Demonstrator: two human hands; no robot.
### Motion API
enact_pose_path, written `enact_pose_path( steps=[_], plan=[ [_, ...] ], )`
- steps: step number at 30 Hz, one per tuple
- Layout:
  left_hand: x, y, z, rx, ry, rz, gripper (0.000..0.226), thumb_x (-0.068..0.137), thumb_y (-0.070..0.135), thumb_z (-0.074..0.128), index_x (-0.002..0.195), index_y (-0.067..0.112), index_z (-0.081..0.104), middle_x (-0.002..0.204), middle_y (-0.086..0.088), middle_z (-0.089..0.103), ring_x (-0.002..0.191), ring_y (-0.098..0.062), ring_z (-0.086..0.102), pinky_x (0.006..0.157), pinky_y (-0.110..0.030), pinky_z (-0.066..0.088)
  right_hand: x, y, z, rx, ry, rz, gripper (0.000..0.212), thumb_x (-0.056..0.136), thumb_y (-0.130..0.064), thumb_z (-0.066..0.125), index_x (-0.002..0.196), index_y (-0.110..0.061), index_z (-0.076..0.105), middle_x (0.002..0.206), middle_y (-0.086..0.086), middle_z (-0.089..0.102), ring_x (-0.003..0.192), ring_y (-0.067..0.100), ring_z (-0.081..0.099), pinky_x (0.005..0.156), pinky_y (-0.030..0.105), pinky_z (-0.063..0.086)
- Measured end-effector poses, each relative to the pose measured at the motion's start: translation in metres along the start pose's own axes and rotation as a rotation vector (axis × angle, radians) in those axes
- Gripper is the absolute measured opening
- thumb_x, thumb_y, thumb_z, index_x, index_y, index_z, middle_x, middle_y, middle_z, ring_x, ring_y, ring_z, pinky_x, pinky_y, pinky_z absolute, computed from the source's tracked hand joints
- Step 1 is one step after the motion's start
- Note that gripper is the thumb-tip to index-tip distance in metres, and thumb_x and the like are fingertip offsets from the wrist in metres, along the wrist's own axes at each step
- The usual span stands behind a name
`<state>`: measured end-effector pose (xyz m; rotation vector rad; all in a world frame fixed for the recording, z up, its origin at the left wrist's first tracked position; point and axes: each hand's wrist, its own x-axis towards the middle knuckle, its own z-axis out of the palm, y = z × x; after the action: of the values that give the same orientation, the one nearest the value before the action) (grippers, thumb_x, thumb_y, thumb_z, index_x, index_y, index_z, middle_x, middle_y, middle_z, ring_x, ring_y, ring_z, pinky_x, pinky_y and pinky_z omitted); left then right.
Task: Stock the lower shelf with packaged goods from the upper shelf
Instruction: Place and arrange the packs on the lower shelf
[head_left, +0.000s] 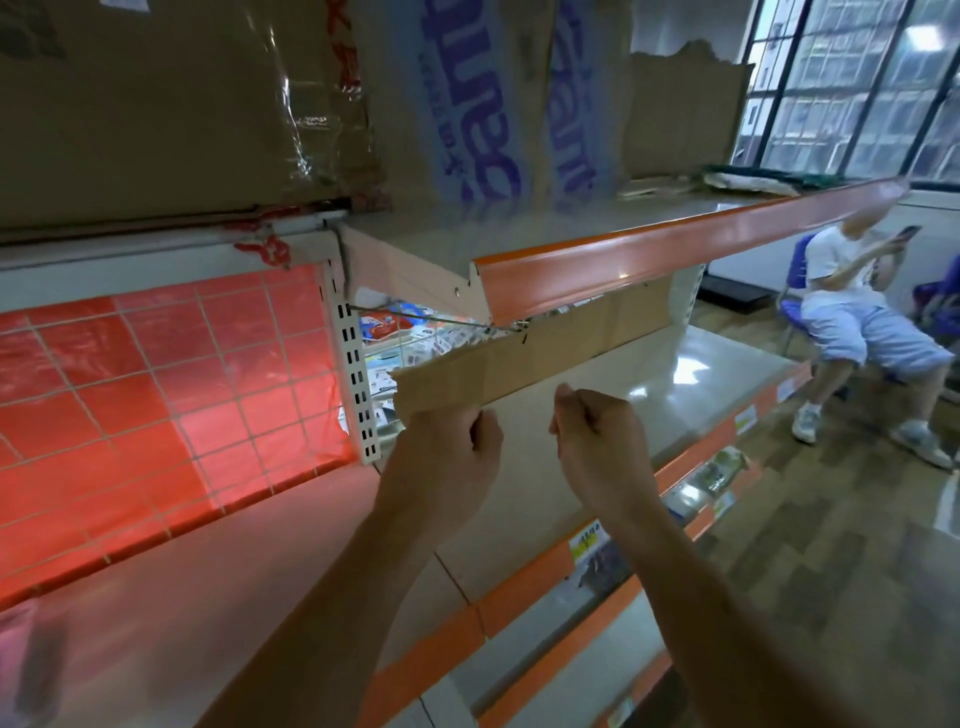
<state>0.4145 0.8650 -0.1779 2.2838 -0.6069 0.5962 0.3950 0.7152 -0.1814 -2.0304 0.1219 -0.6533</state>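
My left hand (447, 452) and my right hand (597, 441) are both raised over the beige lower shelf (649, 400), fingers curled into loose fists with nothing visible in them. Just beyond my knuckles a long strip of brown cardboard (524, 358) stands along the back of that shelf. Whether my left fingers touch its lower edge I cannot tell. Above, the orange-edged upper shelf (649, 260) carries large cardboard boxes (156, 114) and a box with blue lettering (467, 104). Small packaged goods (410, 338) show through the gap behind the cardboard.
A red plastic sheet behind a wire grid (156, 395) fills the left bay. Lower shelves with orange edges and packets (717, 473) step down to the right. A person sits on a blue chair (852, 312) at the right, beside windows (857, 78).
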Motion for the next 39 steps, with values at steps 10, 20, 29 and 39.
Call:
enact_pose_path(
  steps=[10,20,29,39],
  plan=[
    [0.030,0.023,0.023,0.014,-0.008,0.059,0.046,0.094,0.025,0.049,0.052,0.019,0.032,0.044,0.004,0.030,0.041,-0.012,0.033,0.043,-0.021,0.020,0.040,0.023,-0.034,-0.005,0.085,0.002,0.050,0.102,-0.028,0.040,0.067,0.002,0.058,0.059,0.018,0.060,0.049,0.019,0.051,0.050,0.026,0.037],
    [0.054,0.108,0.072,0.043,0.117,0.102,0.051,0.097,0.030,0.047,0.051,0.025,0.025,0.041,0.007,0.025,0.041,-0.012,0.036,0.045,-0.016,0.028,0.076,0.071,-0.115,0.016,0.070,-0.052,0.037,0.102,-0.023,0.041,0.078,-0.001,0.060,0.066,0.013,0.061,0.062,0.029,0.058,0.055,0.031,0.041],
    [0.076,0.181,0.117,0.098,0.205,-0.041,0.048,0.096,0.033,0.044,0.051,0.021,0.032,0.041,0.005,0.032,0.052,-0.001,0.049,0.047,-0.014,0.031,0.110,0.103,-0.190,0.026,0.039,-0.177,0.036,0.099,-0.016,0.041,0.072,0.000,0.060,0.064,0.015,0.061,0.063,0.029,0.056,0.057,0.035,0.041],
    [0.125,0.210,0.136,0.170,0.258,-0.054,0.051,0.096,0.033,0.045,0.051,0.017,0.027,0.040,0.000,0.027,0.040,-0.014,0.030,0.045,-0.030,0.021,0.169,0.110,-0.213,0.118,0.045,-0.301,0.047,0.090,-0.035,0.036,0.069,0.002,0.057,0.060,0.017,0.057,0.061,0.031,0.054,0.055,0.037,0.040]
  ],
)
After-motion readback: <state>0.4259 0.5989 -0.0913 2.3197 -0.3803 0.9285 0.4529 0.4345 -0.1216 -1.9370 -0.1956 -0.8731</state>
